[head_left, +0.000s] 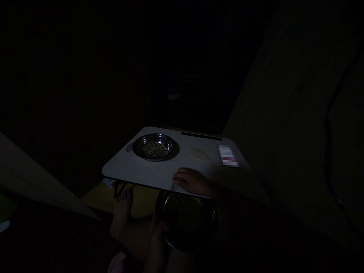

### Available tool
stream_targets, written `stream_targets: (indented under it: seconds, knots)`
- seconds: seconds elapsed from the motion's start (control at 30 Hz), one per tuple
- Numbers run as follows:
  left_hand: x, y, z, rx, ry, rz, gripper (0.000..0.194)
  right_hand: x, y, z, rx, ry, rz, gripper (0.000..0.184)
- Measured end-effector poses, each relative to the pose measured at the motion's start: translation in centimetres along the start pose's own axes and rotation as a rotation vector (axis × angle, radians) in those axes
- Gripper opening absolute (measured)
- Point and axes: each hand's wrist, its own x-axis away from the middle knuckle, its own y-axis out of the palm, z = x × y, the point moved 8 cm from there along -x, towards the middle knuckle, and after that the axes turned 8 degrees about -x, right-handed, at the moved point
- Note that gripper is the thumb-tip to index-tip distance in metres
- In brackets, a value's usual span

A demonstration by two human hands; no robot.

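The scene is very dark. My right hand [193, 182] rests at the near edge of a small white-topped table, fingers curled over a pale, see-through thing [176, 185] whose kind I cannot make out. Below the table edge, a large metal bowl [214, 223] holds a mass of small green pieces. My left hand [159, 227] is at that bowl's left rim, fingers closed on it, though shadow hides most of them. On the tabletop, a shiny steel bowl [167, 141] contains green and whitish pieces. A flat pale patch of small pieces [199, 154] lies to its right.
The white table [136, 170] has a dark slot [201, 136] along its far edge. A blurred-out flat object [228, 156] lies at its right side. My bare foot [123, 204] is below the table's left part, on a yellowish surface [145, 199]. A wall [298, 132] stands right.
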Motion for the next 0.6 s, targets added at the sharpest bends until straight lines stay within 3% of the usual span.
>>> stream_targets:
  seconds: [0.13, 0.4, 0.6]
  knots:
    - [0.5, -0.7, 1.0, 0.008, -0.012, 0.050, 0.043, 0.6, -0.8, 1.7, 0.005, 0.048, 0.054, 0.020]
    - [0.6, -1.3, 2.5, 0.020, 0.041, 0.058, 0.049, 0.5, -4.5, 10.0, 0.149, 0.252, 0.177, 0.017]
    - [1.0, -1.0, 2.1, -0.028, 0.070, 0.046, 0.049, -0.9, -5.0, 12.2, 0.158, 0.361, 0.191, 0.020]
